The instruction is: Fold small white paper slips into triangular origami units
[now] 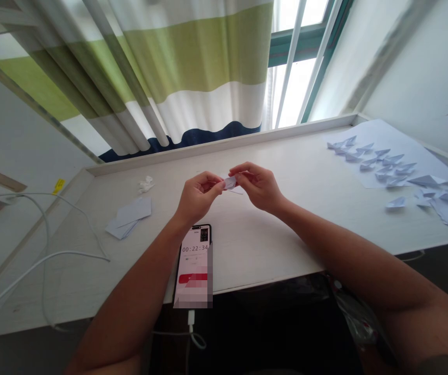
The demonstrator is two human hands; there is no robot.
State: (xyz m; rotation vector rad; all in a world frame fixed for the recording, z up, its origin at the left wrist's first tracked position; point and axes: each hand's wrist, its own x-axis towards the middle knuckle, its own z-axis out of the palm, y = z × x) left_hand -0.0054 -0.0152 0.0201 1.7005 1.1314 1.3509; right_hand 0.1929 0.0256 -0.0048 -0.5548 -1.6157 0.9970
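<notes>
Between my two hands, above the middle of the white desk, is a small folded white paper (230,183). My left hand (199,196) pinches its left end between thumb and fingers. The right end is held by my right hand (258,186), with the thumb below and the fingers curled over. A thin paper edge sticks out below the fold toward the right. The exact shape of the folds is too small to make out.
A phone (194,265) showing a timer lies at the desk's (263,250) front edge. Paper sheets (133,212) and a crumpled scrap (146,184) lie left, near white cables (44,260). Several folded paper boats (383,169) stand right, some on a large sheet (387,133).
</notes>
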